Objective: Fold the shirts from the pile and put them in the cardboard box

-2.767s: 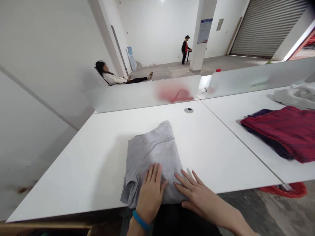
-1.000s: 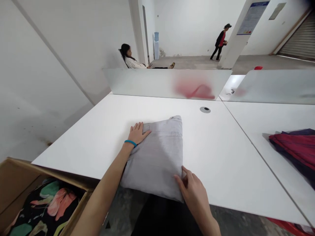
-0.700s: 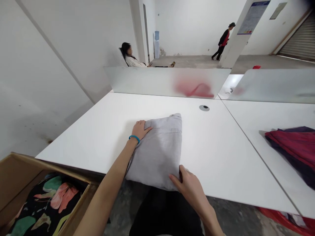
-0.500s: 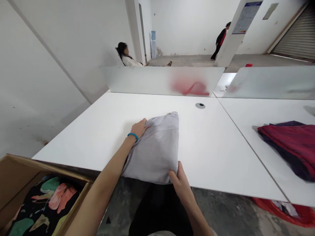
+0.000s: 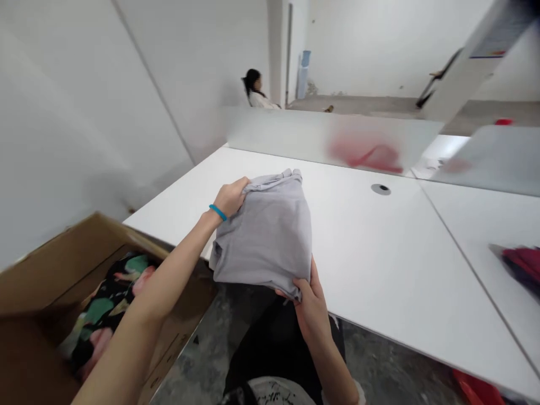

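A folded light grey garment (image 5: 265,230) hangs between my two hands over the front edge of the white table (image 5: 379,247). My left hand (image 5: 231,197), with a blue band at the wrist, grips its far left corner. At the near right corner my right hand (image 5: 310,301) pinches the cloth, thumb on top and fingers beneath. The garment's exact kind cannot be made out. Its left side sags in loose folds.
An open cardboard box (image 5: 97,236) with black floral cloth (image 5: 113,304) inside stands left of the table. Dark red folded cloth (image 5: 525,261) lies far right. A frosted divider (image 5: 295,135) runs along the back, and a person (image 5: 257,93) sits beyond it.
Both hands have lifted the grey garment off the table, and my left hand has closed around its corner. The view has turned left, bringing more of the box into sight.
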A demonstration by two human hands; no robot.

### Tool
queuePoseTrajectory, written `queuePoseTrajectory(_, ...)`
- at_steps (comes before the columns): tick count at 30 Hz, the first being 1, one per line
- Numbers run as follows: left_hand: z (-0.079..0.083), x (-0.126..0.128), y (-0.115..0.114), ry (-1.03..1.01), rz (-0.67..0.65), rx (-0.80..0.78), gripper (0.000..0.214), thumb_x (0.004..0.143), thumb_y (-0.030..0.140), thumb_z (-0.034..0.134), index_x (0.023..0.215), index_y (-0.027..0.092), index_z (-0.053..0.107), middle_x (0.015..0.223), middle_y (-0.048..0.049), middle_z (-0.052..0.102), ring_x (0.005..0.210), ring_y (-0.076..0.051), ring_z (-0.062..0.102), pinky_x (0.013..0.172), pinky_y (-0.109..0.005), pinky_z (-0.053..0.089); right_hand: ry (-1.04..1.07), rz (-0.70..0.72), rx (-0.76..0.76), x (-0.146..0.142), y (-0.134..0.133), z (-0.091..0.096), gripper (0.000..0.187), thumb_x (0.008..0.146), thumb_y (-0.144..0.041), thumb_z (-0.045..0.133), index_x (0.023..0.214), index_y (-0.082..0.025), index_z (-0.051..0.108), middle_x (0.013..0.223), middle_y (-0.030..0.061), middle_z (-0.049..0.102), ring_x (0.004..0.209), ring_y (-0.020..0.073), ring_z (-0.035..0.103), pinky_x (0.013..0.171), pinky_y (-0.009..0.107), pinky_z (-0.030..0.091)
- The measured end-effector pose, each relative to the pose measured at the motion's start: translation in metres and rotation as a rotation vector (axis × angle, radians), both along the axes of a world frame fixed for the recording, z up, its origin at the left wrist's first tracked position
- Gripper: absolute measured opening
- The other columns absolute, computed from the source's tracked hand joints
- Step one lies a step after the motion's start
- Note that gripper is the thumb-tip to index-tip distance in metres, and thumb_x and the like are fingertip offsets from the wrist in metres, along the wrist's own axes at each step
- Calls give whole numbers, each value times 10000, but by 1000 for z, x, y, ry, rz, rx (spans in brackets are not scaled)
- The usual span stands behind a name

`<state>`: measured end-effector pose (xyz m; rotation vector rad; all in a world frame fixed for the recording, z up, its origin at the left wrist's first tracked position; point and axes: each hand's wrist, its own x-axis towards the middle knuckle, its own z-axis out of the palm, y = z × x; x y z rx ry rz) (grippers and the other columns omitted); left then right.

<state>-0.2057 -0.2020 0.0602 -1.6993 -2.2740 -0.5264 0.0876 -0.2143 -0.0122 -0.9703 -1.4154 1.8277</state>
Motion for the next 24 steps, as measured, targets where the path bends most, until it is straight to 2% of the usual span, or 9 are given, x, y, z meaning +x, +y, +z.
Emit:
queuePoseTrajectory(3, 17, -27, -58, 45, 125, 62, 221, 890, 283, 377, 1051, 184, 491, 1052, -73, 650, 1005, -225, 608, 826, -311, 456, 14, 171, 89, -27, -11, 3, 713, 833, -226, 354, 1506, -267, 123, 1482, 51, 340, 1027, 200, 599, 821, 384, 565)
queuePoseTrajectory(7, 37, -58, -157, 102, 406, 77, 261, 917, 360, 368, 1059, 187, 502, 944, -71, 655, 915, -222, 629, 777, -310, 466, 14, 469, 320, -78, -33, -2, 688, 862, -207, 310, 1510, -252, 84, 1518, 49, 271, 1211, 210, 497, 962, 430, 483)
queuePoseTrajectory(10, 40, -69, -238, 120, 621, 91, 333, 935, 426, 336, 1045, 162, 506, 911, -85, 646, 898, -228, 625, 764, -328, 466, 21, 681, 524, -119, -59, -6, 674, 862, -198, 323, 1508, -222, 133, 1530, 29, 247, 1354, 188, 332, 1067, 389, 375)
queuePoseTrajectory(12, 34, -73, -288, 127, 731, 97, 366, 938, 448, 313, 1031, 152, 506, 914, -99, 644, 895, -238, 623, 759, -339, 467, 36, 807, 623, -145, -80, -4, 665, 858, -180, 309, 1505, -193, 156, 1524, 33, 266, 1369, 169, 303, 1086, 353, 342)
queuePoseTrajectory(15, 15, -78, -353, 109, 891, 90, 364, 935, 456, 301, 1015, 168, 508, 926, -117, 647, 886, -254, 627, 744, -345, 467, 17, 990, 772, -181, -110, 5, 664, 857, -137, 276, 1506, -148, 135, 1452, 90, 400, 1256, 177, 465, 1000, 318, 420)
queuePoseTrajectory(18, -16, -87, -398, 4, 1059, 46, 345, 932, 462, 311, 1048, 193, 494, 1004, -127, 645, 964, -267, 617, 798, -352, 457, -169, 1206, 999, -212, -137, 9, 680, 865, -114, 316, 1508, -132, 93, 1154, 136, 653, 946, 217, 657, 814, 330, 500)
queuePoseTrajectory(20, -43, -93, -417, -90, 1147, -4, 373, 936, 469, 300, 1088, 177, 476, 1059, -138, 637, 1015, -275, 605, 838, -369, 451, -338, 1296, 1189, -231, -153, 4, 689, 862, -109, 372, 1502, -102, 117, 992, 156, 704, 855, 254, 681, 755, 349, 503)
queuePoseTrajectory(22, -77, -96, -426, -173, 1200, -62, 417, 938, 464, 299, 1130, 134, 466, 1093, -167, 629, 1020, -284, 608, 840, -385, 458, -496, 1340, 1341, -246, -167, -7, 690, 849, -72, 396, 1487, -41, 138, 1003, 208, 692, 902, 281, 676, 760, 362, 501)
queuePoseTrajectory(24, -112, -95, -429, -254, 1244, -129, 471, 923, 459, 341, 1193, 88, 450, 1190, -223, 587, 1063, -301, 595, 855, -394, 461, -633, 1394, 1414, -255, -177, -21, 689, 817, -22, 428, 1462, 9, 189, 1053, 251, 666, 957, 289, 665, 771, 365, 505)
